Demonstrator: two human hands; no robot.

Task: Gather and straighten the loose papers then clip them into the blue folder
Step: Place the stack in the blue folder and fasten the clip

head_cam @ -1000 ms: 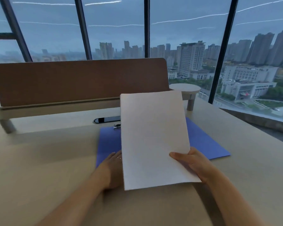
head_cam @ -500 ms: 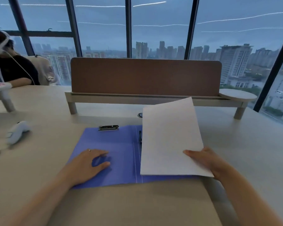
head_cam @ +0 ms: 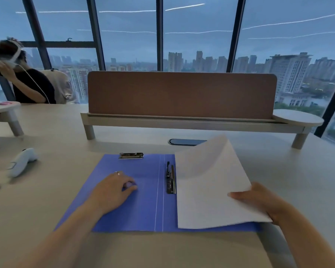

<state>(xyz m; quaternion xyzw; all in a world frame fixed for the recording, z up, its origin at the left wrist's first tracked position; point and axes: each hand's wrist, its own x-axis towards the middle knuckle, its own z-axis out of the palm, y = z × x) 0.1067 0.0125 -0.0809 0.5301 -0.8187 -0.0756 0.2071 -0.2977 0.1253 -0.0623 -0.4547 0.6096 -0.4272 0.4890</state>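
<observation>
Right hand (head_cam: 259, 200) had the grip clamped on the near right corner of the paper stack (head_cam: 211, 186), thumb on top, fingers under. The stack's near edge was lying on the right half of the blue folder (head_cam: 143, 209); the corner farthest from the grip was lifted and curling. Left hand (head_cam: 112, 192) was well left of that grip, palm down on the folder's left half with fingers curled loosely, holding nothing, just pinning the cover flat on the counter (head_cam: 66, 136).

Left of the grip, just past the stack's left edge, the spine clip (head_cam: 170, 178) ran along the fold; I couldn't tell whether its lever was raised. Farther away and to the left, a second metal clip (head_cam: 131, 155) sat at the folder's top edge.

My read: gathering was done and the step in hand was seating the stack on the right panel. The next move called for flattening the curled corner, sliding the left edge under the spine clip, squaring it, then pressing the clip down. The left hand was probably needed for the lever.

Beyond the folder: cable grommet (head_cam: 186, 142), brown divider (head_cam: 182, 93). Far left, a white controller (head_cam: 21, 161).
</observation>
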